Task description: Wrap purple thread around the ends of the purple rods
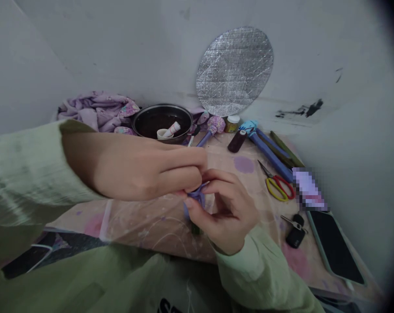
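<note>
- The left hand's fingers [192, 167] are closed in a tight pinch on a small violet bundle [197, 196], its exact material too small to tell
- The right hand's fingers [218, 177] are curled and partly open, with the thumb pressed against the underside of the same bundle, and a bit of green shows below it
- The left hand [145, 167] and right hand [228, 213] meet above the near edge of the table, which is covered by a paint-marked plastic sheet [145, 221]
- Toward the right edge lie red-and-yellow-handled scissors [278, 187], a key fob [295, 234] and a phone [334, 248] in a green case
- Along the far edge stand a dark bottle [236, 141], a small jar [232, 124] and blue-handled rods [268, 152]
- In the far left corner, a black pan [162, 105] holding a white cup [164, 134] sits beside a crumpled lilac cloth [99, 111]
- A round silver mat [234, 71] hangs on the wall above
</note>
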`<control>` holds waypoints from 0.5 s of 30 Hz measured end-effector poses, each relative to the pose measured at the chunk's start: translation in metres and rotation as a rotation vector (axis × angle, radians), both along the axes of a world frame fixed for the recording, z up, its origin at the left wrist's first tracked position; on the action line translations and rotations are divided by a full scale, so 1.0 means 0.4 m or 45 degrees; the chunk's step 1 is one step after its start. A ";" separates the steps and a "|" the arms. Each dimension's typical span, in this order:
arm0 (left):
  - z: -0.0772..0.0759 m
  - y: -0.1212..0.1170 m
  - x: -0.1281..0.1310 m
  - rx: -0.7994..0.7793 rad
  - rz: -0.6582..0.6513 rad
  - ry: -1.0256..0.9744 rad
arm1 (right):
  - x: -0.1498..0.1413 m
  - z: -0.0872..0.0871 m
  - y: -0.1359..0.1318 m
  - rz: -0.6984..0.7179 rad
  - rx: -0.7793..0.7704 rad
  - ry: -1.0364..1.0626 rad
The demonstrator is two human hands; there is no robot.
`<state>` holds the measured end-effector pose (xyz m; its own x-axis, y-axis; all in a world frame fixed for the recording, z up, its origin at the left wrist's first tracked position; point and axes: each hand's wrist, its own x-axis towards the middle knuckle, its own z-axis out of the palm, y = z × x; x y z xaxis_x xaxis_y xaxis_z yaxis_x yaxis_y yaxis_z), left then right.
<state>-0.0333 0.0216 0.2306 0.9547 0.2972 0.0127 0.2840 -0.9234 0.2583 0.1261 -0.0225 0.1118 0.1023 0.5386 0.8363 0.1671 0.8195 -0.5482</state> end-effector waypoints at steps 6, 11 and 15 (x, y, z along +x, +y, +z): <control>-0.045 -0.005 -0.011 -0.243 0.106 -0.364 | 0.002 -0.003 0.005 -0.005 0.052 -0.002; -0.086 -0.025 -0.017 -0.201 0.307 -0.559 | 0.009 -0.010 0.017 -0.086 0.143 -0.040; -0.106 -0.033 -0.012 -0.106 0.288 -0.709 | 0.014 -0.018 0.024 -0.158 0.208 -0.057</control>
